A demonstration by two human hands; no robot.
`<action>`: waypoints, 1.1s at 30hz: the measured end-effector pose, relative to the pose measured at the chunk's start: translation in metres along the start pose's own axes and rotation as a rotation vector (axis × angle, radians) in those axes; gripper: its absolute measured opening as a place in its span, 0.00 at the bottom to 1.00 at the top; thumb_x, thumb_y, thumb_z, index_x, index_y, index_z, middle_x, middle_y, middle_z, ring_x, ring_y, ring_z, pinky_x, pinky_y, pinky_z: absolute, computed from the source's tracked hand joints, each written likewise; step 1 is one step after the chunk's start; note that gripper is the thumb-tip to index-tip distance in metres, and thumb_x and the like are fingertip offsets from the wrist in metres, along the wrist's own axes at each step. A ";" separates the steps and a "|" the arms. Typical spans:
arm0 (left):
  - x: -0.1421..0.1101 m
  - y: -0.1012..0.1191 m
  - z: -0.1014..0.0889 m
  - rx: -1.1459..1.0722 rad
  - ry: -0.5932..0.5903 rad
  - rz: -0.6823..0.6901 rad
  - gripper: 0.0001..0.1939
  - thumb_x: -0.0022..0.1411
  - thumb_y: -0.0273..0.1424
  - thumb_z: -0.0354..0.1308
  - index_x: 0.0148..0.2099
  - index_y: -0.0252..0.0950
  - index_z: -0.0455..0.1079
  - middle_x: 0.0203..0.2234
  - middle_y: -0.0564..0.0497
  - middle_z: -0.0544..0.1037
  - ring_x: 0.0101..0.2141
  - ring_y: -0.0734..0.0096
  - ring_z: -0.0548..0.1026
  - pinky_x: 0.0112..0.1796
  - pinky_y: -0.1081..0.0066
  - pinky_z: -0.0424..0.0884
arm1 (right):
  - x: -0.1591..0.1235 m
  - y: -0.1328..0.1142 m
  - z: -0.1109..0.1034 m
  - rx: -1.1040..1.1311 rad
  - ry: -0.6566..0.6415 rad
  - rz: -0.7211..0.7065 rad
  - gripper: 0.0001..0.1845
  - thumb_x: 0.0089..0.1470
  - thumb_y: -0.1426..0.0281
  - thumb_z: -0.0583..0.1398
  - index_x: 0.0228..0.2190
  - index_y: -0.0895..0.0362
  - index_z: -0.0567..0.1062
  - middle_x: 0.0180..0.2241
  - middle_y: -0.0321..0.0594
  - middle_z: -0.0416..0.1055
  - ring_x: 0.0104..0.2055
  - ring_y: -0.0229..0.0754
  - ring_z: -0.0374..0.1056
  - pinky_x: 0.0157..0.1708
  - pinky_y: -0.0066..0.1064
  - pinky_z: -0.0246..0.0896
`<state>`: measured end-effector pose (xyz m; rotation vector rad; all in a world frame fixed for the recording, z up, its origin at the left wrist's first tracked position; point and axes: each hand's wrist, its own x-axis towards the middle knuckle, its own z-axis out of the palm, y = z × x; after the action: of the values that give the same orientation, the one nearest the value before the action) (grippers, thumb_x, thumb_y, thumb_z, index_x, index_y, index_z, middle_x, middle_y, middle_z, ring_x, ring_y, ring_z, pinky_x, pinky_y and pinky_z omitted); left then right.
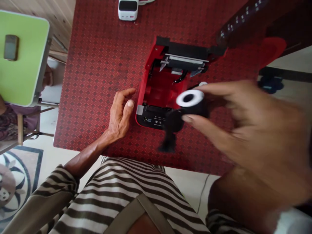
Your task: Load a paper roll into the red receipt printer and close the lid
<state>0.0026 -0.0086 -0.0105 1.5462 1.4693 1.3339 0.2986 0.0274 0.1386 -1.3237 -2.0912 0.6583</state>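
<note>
Head view. Right hand [255, 130] raised over the near half of the red patterned surface [102, 74], slightly blurred. Its thumb and fingers pinch a black roll [203, 109] by the sides; white ring [199, 97] at the end, with a dark hole. Roll in the air, in line with the right side of an open red-and-black machine [162, 92]; loose black tail [168, 143] dangling toward the surface's near edge, contact unclear.

Machine: lid up, red bay exposed, panel end facing the near edge. Left hand [119, 113] just beside its left wall, between it and the surface's near left corner; nothing held, fingers loosely bent, thumb apart from index.

Farther back: white device [128, 14], well in from the left edge. Beyond that edge, a green surface [26, 74] bearing a phone [11, 47] near its far edge.
</note>
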 end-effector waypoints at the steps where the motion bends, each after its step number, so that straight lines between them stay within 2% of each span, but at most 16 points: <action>1: 0.000 0.001 -0.001 0.006 0.004 0.004 0.30 0.96 0.64 0.50 0.73 0.52 0.81 0.64 0.43 0.90 0.63 0.47 0.88 0.66 0.43 0.87 | 0.011 0.001 0.011 -0.048 -0.047 -0.064 0.21 0.72 0.65 0.78 0.62 0.37 0.91 0.57 0.39 0.93 0.55 0.61 0.90 0.62 0.57 0.89; 3: 0.000 0.004 -0.002 0.015 0.013 0.014 0.28 0.96 0.63 0.50 0.73 0.54 0.81 0.63 0.44 0.90 0.62 0.47 0.89 0.65 0.43 0.87 | 0.025 0.002 0.031 -0.137 -0.105 -0.155 0.19 0.77 0.70 0.72 0.63 0.41 0.89 0.58 0.42 0.92 0.60 0.62 0.89 0.67 0.59 0.87; 5: 0.001 0.006 -0.002 0.022 0.019 0.011 0.28 0.96 0.62 0.50 0.72 0.54 0.81 0.64 0.44 0.91 0.62 0.46 0.89 0.64 0.43 0.88 | 0.030 0.001 0.047 -0.210 -0.112 -0.156 0.17 0.77 0.73 0.69 0.61 0.44 0.87 0.55 0.45 0.91 0.61 0.65 0.87 0.67 0.60 0.86; 8: 0.001 0.010 -0.003 0.029 0.010 -0.012 0.30 0.95 0.64 0.48 0.72 0.53 0.80 0.65 0.43 0.91 0.64 0.44 0.90 0.65 0.41 0.88 | 0.033 0.000 0.059 -0.316 -0.153 -0.125 0.13 0.76 0.75 0.68 0.54 0.45 0.85 0.49 0.47 0.89 0.58 0.65 0.84 0.64 0.60 0.85; 14: -0.001 0.018 -0.005 -0.004 -0.007 -0.005 0.26 0.96 0.61 0.52 0.73 0.54 0.81 0.65 0.46 0.90 0.64 0.46 0.90 0.67 0.41 0.88 | 0.046 0.008 0.066 -0.273 -0.208 -0.104 0.11 0.75 0.76 0.66 0.48 0.46 0.83 0.43 0.46 0.84 0.55 0.64 0.84 0.62 0.58 0.86; 18: -0.001 0.021 -0.005 0.016 -0.008 -0.049 0.31 0.95 0.65 0.48 0.72 0.53 0.81 0.66 0.43 0.90 0.65 0.44 0.89 0.68 0.39 0.87 | 0.053 0.011 0.070 -0.244 -0.225 -0.058 0.12 0.71 0.78 0.65 0.44 0.46 0.80 0.44 0.48 0.81 0.57 0.66 0.83 0.68 0.64 0.83; 22: -0.001 0.020 -0.005 -0.002 0.009 -0.024 0.29 0.96 0.62 0.50 0.71 0.52 0.81 0.65 0.43 0.91 0.65 0.45 0.89 0.67 0.41 0.86 | 0.055 0.014 0.068 -0.198 -0.280 -0.049 0.12 0.69 0.78 0.66 0.44 0.46 0.79 0.44 0.47 0.81 0.60 0.68 0.83 0.74 0.67 0.78; 26: -0.001 0.021 -0.005 -0.004 0.007 -0.031 0.27 0.96 0.62 0.51 0.71 0.53 0.81 0.65 0.44 0.91 0.64 0.46 0.89 0.66 0.40 0.87 | 0.051 0.014 0.071 -0.196 -0.234 -0.088 0.11 0.72 0.76 0.64 0.46 0.46 0.81 0.45 0.47 0.82 0.58 0.65 0.83 0.72 0.65 0.81; 30: 0.000 0.021 -0.006 0.015 -0.006 -0.037 0.30 0.95 0.65 0.49 0.71 0.53 0.81 0.64 0.44 0.90 0.64 0.44 0.88 0.67 0.40 0.86 | 0.050 0.017 0.083 -0.278 -0.166 -0.092 0.11 0.72 0.75 0.62 0.41 0.45 0.79 0.41 0.48 0.81 0.55 0.65 0.82 0.68 0.64 0.83; 33: 0.000 0.021 -0.006 0.004 0.000 -0.028 0.28 0.96 0.63 0.49 0.71 0.54 0.81 0.64 0.45 0.90 0.64 0.46 0.88 0.67 0.42 0.85 | 0.056 0.025 0.088 -0.301 -0.244 -0.104 0.10 0.69 0.74 0.65 0.39 0.45 0.76 0.39 0.46 0.82 0.50 0.63 0.82 0.63 0.60 0.83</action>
<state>0.0042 -0.0137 0.0111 1.5228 1.4897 1.3158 0.2343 0.0795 0.0704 -1.3349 -2.5183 0.4943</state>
